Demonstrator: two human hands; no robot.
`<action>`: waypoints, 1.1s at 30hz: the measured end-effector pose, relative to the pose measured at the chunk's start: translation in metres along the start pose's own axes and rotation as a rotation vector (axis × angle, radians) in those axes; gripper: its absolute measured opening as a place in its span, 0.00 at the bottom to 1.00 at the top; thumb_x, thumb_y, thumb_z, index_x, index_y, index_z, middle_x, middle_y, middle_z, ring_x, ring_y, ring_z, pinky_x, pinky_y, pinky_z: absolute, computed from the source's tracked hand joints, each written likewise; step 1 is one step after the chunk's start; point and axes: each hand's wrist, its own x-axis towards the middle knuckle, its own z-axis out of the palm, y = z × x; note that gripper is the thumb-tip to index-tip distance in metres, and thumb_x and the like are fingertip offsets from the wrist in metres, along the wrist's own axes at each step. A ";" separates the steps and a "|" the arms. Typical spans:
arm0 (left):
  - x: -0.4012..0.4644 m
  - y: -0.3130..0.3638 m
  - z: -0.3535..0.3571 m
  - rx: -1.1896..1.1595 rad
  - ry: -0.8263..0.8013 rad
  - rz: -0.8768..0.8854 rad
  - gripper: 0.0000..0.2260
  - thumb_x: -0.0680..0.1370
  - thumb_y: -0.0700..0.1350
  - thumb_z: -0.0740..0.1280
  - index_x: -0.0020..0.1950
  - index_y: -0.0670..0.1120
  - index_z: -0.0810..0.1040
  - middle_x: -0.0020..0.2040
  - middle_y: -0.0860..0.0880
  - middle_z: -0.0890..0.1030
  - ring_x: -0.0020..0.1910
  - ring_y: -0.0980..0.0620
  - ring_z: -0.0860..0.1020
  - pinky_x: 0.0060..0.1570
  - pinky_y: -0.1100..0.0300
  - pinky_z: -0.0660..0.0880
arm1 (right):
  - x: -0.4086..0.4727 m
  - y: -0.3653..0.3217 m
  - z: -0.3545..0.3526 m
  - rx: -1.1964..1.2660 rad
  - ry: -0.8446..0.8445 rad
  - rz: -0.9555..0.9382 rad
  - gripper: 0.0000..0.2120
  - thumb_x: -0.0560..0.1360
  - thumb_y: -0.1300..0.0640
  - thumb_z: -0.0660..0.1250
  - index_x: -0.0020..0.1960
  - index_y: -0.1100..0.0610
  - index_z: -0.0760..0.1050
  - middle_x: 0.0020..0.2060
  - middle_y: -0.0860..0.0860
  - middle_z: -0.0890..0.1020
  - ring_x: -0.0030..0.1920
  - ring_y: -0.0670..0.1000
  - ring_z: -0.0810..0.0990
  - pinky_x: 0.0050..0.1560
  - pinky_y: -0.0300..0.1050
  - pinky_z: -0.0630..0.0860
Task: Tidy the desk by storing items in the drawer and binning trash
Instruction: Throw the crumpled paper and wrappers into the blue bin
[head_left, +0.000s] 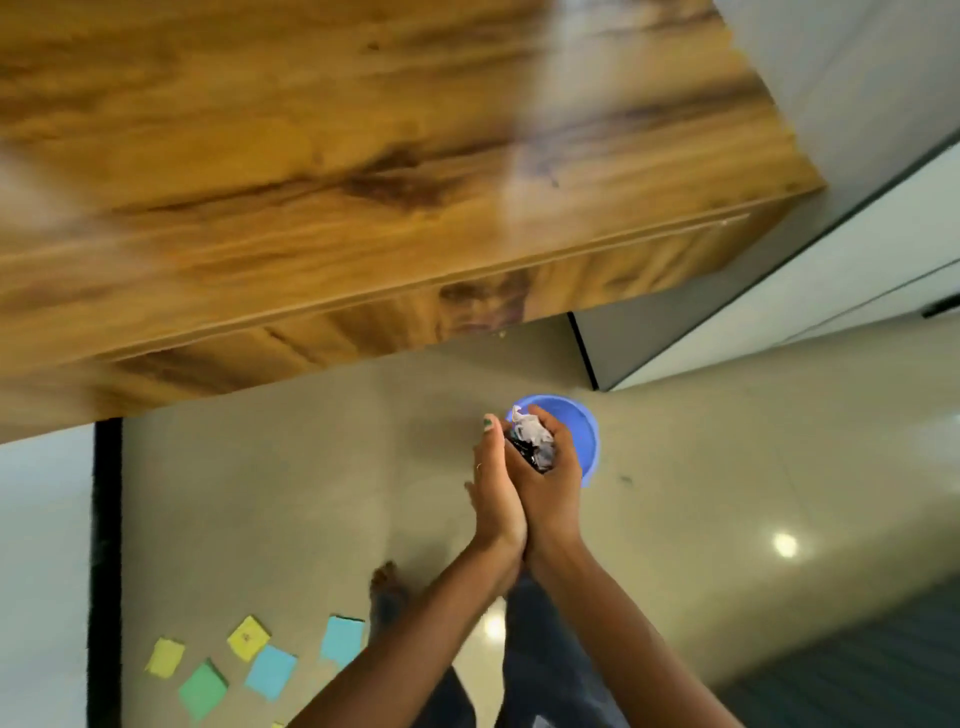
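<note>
Head view, the only one we had, looked steeply down past the wooden worktop (322, 171) to a pale tiled floor (727, 467). We took the blue bin (584, 431) as our landmark: it stood on the floor just off the worktop's near corner, close to the foot of a white cabinet (779, 312).

Directly over the bin's near rim, our two hands met, heels pressed together. Our right hand (550, 483) had its fingers curled round a wad of crumpled trash (532, 441), white paper on top and something dark and shiny beneath; that grip was clenched on the wad. Our left hand (493, 493) lay flat against the wad's side with fingers straight, thumb tip up and a painted nail showing, so its grip was released, only pressing. The trash sat above the bin, overlapping the rim, still in hand and not inside.

Well away from the bin, toward the lower left, several sticky-note pads (270, 670) lay scattered on the floor: yellow, green and light blue squares. Between them and the bin we saw a bare foot (387, 587) and dark trouser legs (540, 665). A black strip (106, 545) ran down the floor beyond the pads, farther from the bin.
</note>
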 end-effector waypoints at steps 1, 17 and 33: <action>0.013 -0.008 0.016 0.037 -0.006 -0.032 0.38 0.68 0.77 0.51 0.70 0.55 0.70 0.68 0.55 0.73 0.69 0.55 0.69 0.72 0.53 0.60 | 0.019 0.007 -0.014 0.022 0.032 0.049 0.18 0.70 0.63 0.72 0.57 0.50 0.73 0.50 0.54 0.83 0.51 0.53 0.83 0.56 0.51 0.78; 0.219 -0.149 0.056 0.039 0.167 -0.426 0.28 0.81 0.61 0.46 0.74 0.45 0.63 0.74 0.47 0.65 0.72 0.47 0.65 0.69 0.52 0.60 | 0.303 0.190 -0.114 -0.302 0.092 0.489 0.16 0.72 0.67 0.67 0.36 0.51 0.64 0.28 0.54 0.69 0.23 0.51 0.66 0.24 0.37 0.67; 0.261 -0.174 0.038 0.113 0.101 -0.520 0.28 0.80 0.63 0.45 0.74 0.48 0.62 0.75 0.51 0.63 0.73 0.48 0.63 0.69 0.54 0.59 | 0.357 0.242 -0.120 -0.399 0.121 0.699 0.36 0.70 0.53 0.71 0.73 0.51 0.56 0.68 0.55 0.64 0.62 0.59 0.70 0.58 0.57 0.72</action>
